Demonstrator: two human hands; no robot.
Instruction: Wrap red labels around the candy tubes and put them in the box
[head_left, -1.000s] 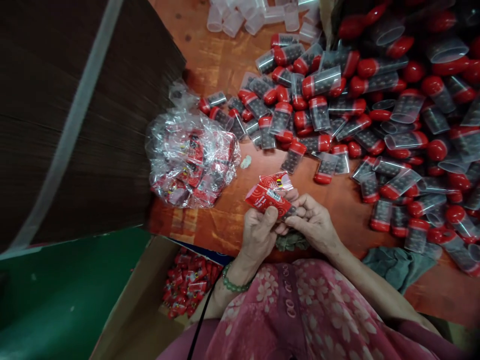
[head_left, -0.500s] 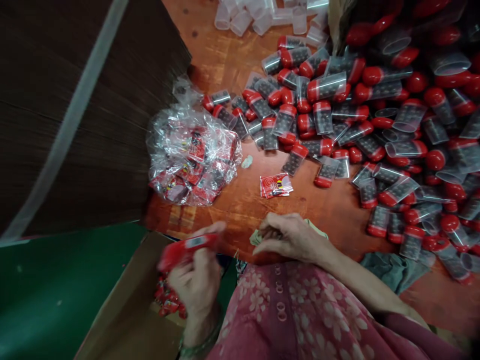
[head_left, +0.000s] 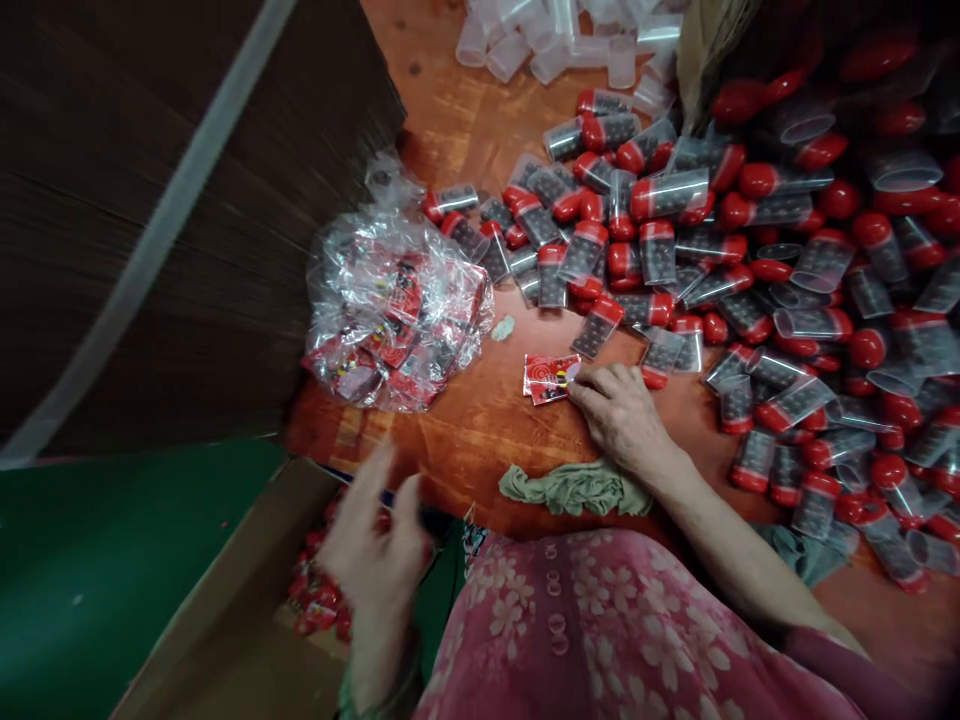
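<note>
My right hand (head_left: 622,415) reaches to small red printed packets (head_left: 546,380) lying on the orange-brown table, its fingertips pinching their right edge. My left hand (head_left: 371,545), smeared by motion, hangs over an open cardboard box (head_left: 217,590) below the table edge. Its thumb and fingers are apart, and nothing shows in them. Inside the box lie many red wrapped pieces (head_left: 319,590). A crumpled green cloth (head_left: 574,490) rests near the table's front edge, just below my right wrist.
A clear plastic bag (head_left: 397,310) of red packets sits at the left of the table. Many clear tubes with red caps (head_left: 660,245) are heaped to the right. Empty translucent cups (head_left: 547,45) lie at the back. A dark carton (head_left: 172,200) with a pale strap stands at the left.
The red item that my left hand held is gone from it, and its fingers have opened over the box. My right hand has moved forward from the cloth to the red packets.
</note>
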